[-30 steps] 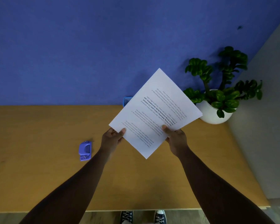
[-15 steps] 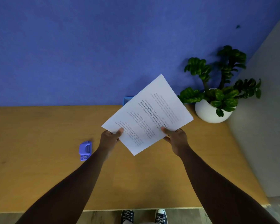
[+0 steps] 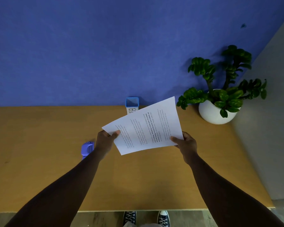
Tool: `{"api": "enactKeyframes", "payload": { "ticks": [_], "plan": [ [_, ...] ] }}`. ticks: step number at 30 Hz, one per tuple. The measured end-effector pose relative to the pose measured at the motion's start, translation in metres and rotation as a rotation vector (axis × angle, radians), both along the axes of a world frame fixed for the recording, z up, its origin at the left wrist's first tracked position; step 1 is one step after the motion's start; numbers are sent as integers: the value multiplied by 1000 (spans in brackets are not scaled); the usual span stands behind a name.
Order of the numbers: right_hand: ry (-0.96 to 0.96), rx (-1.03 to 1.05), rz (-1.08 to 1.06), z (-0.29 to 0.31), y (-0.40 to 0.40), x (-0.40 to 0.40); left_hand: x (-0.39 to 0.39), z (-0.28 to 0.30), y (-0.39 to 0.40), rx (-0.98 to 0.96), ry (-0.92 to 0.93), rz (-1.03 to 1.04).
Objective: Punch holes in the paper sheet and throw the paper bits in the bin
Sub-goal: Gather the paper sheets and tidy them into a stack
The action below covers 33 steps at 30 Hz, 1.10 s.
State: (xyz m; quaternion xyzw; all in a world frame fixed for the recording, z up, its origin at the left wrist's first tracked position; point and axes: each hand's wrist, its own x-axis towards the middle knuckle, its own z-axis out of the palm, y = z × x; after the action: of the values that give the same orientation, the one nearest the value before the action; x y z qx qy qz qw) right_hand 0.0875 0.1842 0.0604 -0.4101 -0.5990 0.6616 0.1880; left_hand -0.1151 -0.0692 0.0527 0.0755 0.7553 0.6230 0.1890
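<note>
- Currently, a printed paper sheet (image 3: 147, 128) is held in the air above the wooden bench (image 3: 39, 161), tilted, with its far corner raised toward the blue wall.
- Its near-left edge is pinched by the left hand (image 3: 105, 140), thumb on top and fingers (image 3: 116, 133) closed on the paper; the near-right corner is clamped the same way by the right hand (image 3: 185, 143).
- A single light, limp sheet is judged to be in hand: it bows slightly between the two grips and would be expected to flop or crease if held by one corner only.
- Hold is best taken at the margins, close to the edge to be punched, so that the paper is kept flat and the printed text is spared.
- The purple hole punch (image 3: 87, 149) is seen lying on the bench just left of the left forearm, untouched; no holes can be made out in the sheet.
- A small blue-rimmed bin (image 3: 132, 103) stands at the back of the bench against the wall, its label partly hidden by the sheet.
- A potted plant (image 3: 218, 102) occupies the far right corner, well apart from the work.
</note>
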Motion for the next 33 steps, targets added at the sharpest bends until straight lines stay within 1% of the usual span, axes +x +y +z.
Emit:
{"api": "enactKeyframes", "payload": {
  "ticks": [6, 9, 12, 17, 21, 24, 28, 31, 33],
  "plan": [
    [-101, 78, 8, 0, 0, -1, 1, -1, -3, -104, 65, -57],
    [-118, 109, 5, 1, 0, 0, 4, 1, -2, -114, 94, -71],
    [-131, 133, 24, 3, -1, 1, 8, 5, 1, -103, 105, -36],
    [-183, 206, 80, 4, -4, 1, 16, 6, 3, -48, 87, -8],
    [-191, 195, 82, 1, -7, 0, 21, 2, 3, -34, 91, -18],
    [-235, 188, 84, -6, -10, 5, 30, -6, -1, -69, 104, -20],
    [-305, 284, 126, -14, -10, 10, 37, -20, -8, -123, 34, -21],
    [-308, 301, 125, -14, -8, 8, 34, -21, -7, -157, 8, 7],
    [-288, 345, 128, -10, -7, 5, 31, -17, -3, -157, 31, 1]
  ]
}}
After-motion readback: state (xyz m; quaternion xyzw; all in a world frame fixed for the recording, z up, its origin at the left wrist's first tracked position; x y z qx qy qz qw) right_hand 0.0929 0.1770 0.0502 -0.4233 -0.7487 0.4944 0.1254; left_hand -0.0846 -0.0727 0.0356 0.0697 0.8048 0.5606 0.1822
